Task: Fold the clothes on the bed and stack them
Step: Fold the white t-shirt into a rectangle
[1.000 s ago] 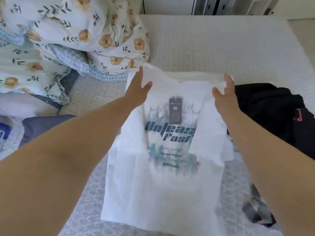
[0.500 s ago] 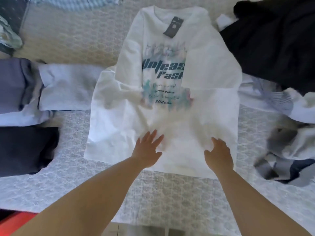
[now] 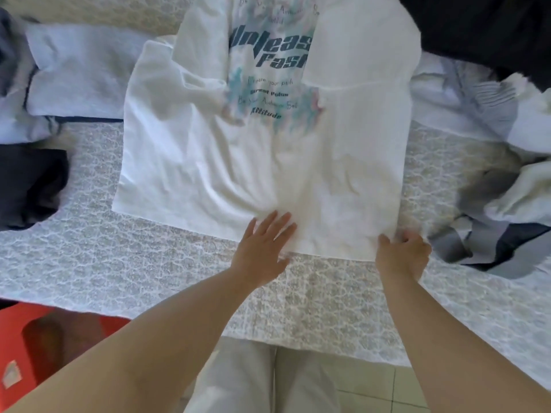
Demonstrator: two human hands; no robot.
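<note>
A: So, from the head view: where's the shirt?

B: The white printed T-shirt (image 3: pixel 268 138) lies face up on the patterned bedspread (image 3: pixel 149 278), right sleeve already folded in over the chest, hem toward the person. The left hand (image 3: pixel 262 248) lies flat with straight fingers on the hem near the middle. The right hand (image 3: pixel 401 254) is curled at the hem's right corner, pinching the cloth.

A: And around it?

B: A dark folded garment (image 3: pixel 29 186) sits at the left edge, a pale grey-blue one (image 3: pixel 80 70) above it. A black garment (image 3: pixel 483 28) lies upper right, and a crumpled grey and white heap (image 3: pixel 501 222) sits just beside the right hand. There's only this one view.

A: What might go wrong?

B: I'd judge the left side is the risk. It is still spread wide and wrinkled, so lifting the hem now could fold it crooked. The right-hand pinch could also catch only the top layer, letting the tucked sleeve slide out. And that heap is near enough to get dragged along.
</note>
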